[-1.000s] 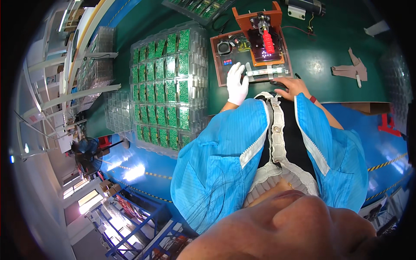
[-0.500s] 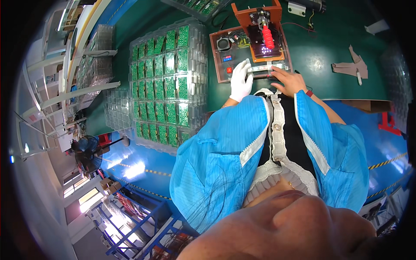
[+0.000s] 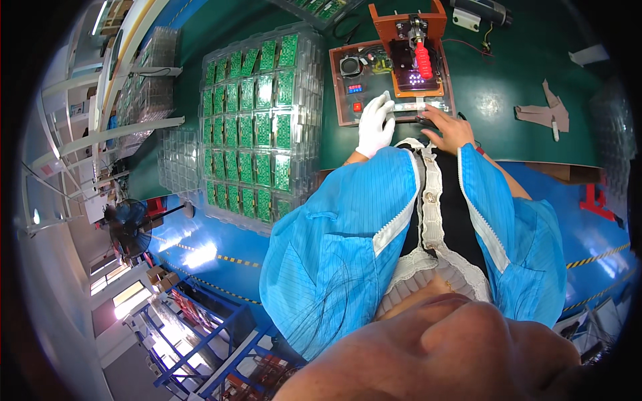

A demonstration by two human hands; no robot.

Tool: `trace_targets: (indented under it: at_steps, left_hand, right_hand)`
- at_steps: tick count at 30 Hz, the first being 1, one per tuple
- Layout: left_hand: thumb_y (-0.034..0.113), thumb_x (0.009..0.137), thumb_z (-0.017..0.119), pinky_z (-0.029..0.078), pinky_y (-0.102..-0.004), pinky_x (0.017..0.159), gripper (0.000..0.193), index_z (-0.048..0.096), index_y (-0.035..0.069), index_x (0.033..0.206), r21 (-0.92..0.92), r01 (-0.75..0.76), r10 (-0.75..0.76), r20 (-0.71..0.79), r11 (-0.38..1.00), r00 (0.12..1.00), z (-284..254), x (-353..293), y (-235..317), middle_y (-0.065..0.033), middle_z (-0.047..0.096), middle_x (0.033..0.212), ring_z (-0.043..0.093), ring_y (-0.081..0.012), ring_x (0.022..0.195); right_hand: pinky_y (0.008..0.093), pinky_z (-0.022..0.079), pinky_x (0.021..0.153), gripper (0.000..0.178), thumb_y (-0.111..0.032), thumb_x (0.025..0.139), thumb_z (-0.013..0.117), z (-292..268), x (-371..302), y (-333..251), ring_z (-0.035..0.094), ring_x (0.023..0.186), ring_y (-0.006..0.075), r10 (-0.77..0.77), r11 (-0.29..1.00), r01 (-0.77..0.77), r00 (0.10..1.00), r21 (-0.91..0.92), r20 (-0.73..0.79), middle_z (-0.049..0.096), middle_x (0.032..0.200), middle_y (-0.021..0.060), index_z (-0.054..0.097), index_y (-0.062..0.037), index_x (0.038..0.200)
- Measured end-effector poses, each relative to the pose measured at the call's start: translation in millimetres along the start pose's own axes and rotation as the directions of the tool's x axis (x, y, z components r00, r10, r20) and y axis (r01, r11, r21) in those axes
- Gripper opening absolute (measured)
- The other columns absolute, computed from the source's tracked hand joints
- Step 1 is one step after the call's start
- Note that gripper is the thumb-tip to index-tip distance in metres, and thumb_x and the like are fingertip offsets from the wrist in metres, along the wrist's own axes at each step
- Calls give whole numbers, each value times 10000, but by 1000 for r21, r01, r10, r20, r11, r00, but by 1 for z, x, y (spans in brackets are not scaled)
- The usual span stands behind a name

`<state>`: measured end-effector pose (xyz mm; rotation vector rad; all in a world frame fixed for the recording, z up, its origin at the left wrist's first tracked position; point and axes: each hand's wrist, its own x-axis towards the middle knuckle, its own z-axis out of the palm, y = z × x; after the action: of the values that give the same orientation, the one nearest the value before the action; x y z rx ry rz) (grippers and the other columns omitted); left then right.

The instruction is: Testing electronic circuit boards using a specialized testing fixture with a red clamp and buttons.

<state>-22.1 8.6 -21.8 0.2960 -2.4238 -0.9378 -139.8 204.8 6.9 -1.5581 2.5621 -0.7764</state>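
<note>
My left hand (image 3: 376,127), in a white glove, rests at the front left of a brown test fixture (image 3: 343,115), fingers stretched out. My right hand (image 3: 450,130) is bare, its slightly bent fingers at the fixture's front right edge and its thumb apart. Between the hands lies a pale strip (image 3: 405,107) on the fixture's front; whether either hand grips it does not show. Above it stands a toggle clamp with a red handle (image 3: 423,61). On the fixture's left are a red button (image 3: 357,107), a small lit display (image 3: 355,88) and a round speaker (image 3: 349,65).
Left of the fixture, stacked clear trays (image 3: 303,120) hold rows of green circuit boards (image 3: 245,131). Another board tray (image 3: 321,8) lies at the back. A dark cylinder (image 3: 491,11) sits at the back right. A beige cloth piece (image 3: 538,115) lies on the green table (image 3: 488,87).
The whole view has shifted a little. My right hand's fingers have drawn slightly apart from the strip, and its thumb stands more apart. My left hand stays beside the strip.
</note>
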Motion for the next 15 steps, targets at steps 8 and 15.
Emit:
trace_targets:
  at_steps: [8, 15]
  left_hand:
    - [47, 712, 614, 428, -388, 932, 378, 622, 87, 1088, 99, -86, 82, 43, 991, 996, -1, 1, 0, -145, 541, 1255, 523, -331, 1113]
    - [47, 694, 622, 421, -409, 936, 382, 627, 87, 1074, 152, -153, 137, 115, 976, 984, -5, 4, 2, -166, 535, 1243, 516, -347, 1112]
  right_hand:
    - [330, 506, 615, 301, -288, 825, 658, 2, -2, 5, 647, 722, 254, 0, 998, -5, 997, 62, 75, 685, 970, 24, 601, -147, 1084]
    - [335, 509, 640, 302, -261, 810, 675, -2, -3, 4, 648, 725, 266, 30, 992, -39, 997, 122, 77, 692, 903, 40, 614, -141, 1080]
